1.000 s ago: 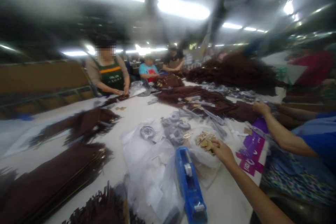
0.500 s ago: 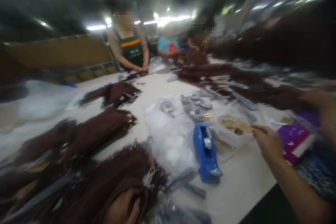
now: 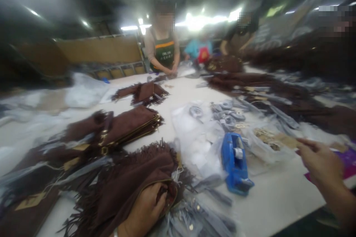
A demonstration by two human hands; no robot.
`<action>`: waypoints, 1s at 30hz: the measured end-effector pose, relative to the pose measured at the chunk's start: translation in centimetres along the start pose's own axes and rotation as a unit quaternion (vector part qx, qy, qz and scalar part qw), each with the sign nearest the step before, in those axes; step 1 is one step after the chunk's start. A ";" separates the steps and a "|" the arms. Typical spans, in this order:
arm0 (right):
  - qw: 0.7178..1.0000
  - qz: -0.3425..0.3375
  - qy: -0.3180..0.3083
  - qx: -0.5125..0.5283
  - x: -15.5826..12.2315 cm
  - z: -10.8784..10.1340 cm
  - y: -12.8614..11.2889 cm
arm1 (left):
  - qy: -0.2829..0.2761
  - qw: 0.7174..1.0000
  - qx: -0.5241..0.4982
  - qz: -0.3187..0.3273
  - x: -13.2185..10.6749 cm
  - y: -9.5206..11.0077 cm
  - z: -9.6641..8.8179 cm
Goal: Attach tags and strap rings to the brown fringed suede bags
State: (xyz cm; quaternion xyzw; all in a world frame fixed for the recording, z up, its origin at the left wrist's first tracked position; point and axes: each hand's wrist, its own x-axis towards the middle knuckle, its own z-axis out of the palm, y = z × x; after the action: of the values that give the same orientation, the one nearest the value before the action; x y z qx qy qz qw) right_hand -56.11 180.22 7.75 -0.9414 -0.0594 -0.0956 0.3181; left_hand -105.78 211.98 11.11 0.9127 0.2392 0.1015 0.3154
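My left hand (image 3: pixel 146 205) grips the zipped opening of a brown fringed bag (image 3: pixel 129 177), with its fingertips partly hidden inside. Between the thumb and fingers of my right hand (image 3: pixel 319 163) is a tan paper tag (image 3: pixel 287 140), pinched at one end. That tag is over a clear plastic bag (image 3: pixel 257 157) containing more tags with strings (image 3: pixel 267 137). A blue tape dispenser (image 3: pixel 236 166) stands between my two hands. Close to my left hand lie grey plastic-wrapped pieces (image 3: pixel 194 218).
More brown bags (image 3: pixel 130 126) lie along the left side. Wrapped straps (image 3: pixel 226 114) sit on the white table (image 3: pixel 274 200) beside clear plastic (image 3: pixel 194 137). Brown material (image 3: pixel 319 113) is piled at right. A co-worker in a green apron (image 3: pixel 164 53) stands at the far end.
The camera view has swung left, so things sit further right in the picture. My right hand now holds a tag just clear of the tag pile; my left hand stays at the bag's opening.
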 end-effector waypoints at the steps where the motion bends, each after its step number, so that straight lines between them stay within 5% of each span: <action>1: 1.000 0.018 -0.006 -0.002 -0.2 0.0 -1.1 | 0.005 1.000 0.006 0.008 0.0 -0.3 0.2; 7: 1.000 -0.005 -0.004 -0.027 -1.4 0.0 -3.8 | 0.037 0.996 0.051 0.057 0.1 -1.7 1.1; 12: 0.969 -0.244 0.022 0.031 -8.8 -1.8 -9.0 | 0.068 0.985 0.130 0.095 0.4 -1.7 1.5; 15: 0.941 -0.323 -0.071 0.068 -15.7 -1.4 -13.0 | 0.074 0.968 0.206 0.124 0.3 -1.3 1.6; 17: 0.911 -0.353 -0.190 0.096 -20.0 -0.6 -14.8 | 0.072 0.952 0.252 0.158 -0.2 -1.3 1.6; 21: 0.870 -0.343 -0.345 0.079 -26.4 0.7 -15.3 | 0.047 0.936 0.283 0.206 -1.5 -1.8 1.4; 26: 0.840 -0.324 -0.430 -0.065 -30.4 1.6 -13.3 | 0.024 0.943 0.279 0.180 -1.7 -1.6 1.2; 30: 0.838 -0.332 -0.421 -0.101 -31.6 2.3 -13.2 | 0.023 0.939 0.281 0.197 -1.6 -1.6 1.6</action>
State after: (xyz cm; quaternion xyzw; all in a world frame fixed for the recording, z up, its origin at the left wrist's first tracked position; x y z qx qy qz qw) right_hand -88.89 190.41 6.80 -0.8416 -0.4862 0.2051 0.1148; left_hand -107.17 211.42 8.82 0.9905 0.0806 0.1106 0.0140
